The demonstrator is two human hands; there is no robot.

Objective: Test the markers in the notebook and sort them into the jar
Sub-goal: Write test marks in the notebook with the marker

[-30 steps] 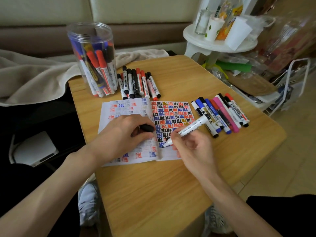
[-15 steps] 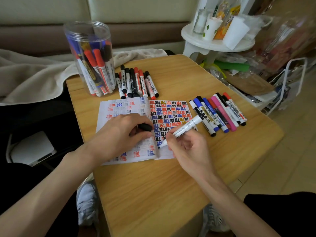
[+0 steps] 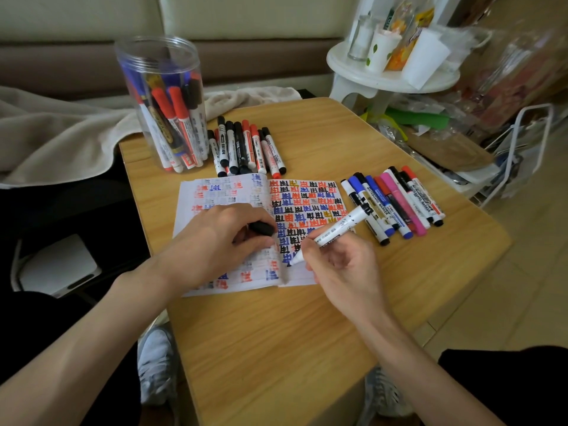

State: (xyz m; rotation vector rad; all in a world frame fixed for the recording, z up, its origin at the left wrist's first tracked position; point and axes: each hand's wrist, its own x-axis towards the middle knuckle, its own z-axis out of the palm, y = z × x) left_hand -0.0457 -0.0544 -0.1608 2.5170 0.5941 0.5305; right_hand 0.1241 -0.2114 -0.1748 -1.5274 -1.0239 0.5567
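An open notebook [image 3: 307, 198] full of coloured marks lies in the middle of the wooden table [image 3: 276, 348]. My right hand [image 3: 341, 269] grips an uncapped white marker [image 3: 335, 233] with its tip on the right page, near the spine. My left hand [image 3: 221, 238] rests on the left page and holds a black cap [image 3: 261, 228]. A clear jar [image 3: 163, 103] with several markers stands at the table's back left. One row of markers [image 3: 246, 149] lies beside the jar, another row [image 3: 396, 204] to the right of the notebook.
A white round stand [image 3: 390, 78] with cups and bottles is behind the table on the right, with clutter and a white wire rack [image 3: 522, 155] beside it. A beige blanket [image 3: 55, 136] lies on the sofa at the left. Shoes [image 3: 156, 370] show under the table.
The marker tip has moved slightly down the right page as my right hand writes. My left hand stays on the notebook with the cap.
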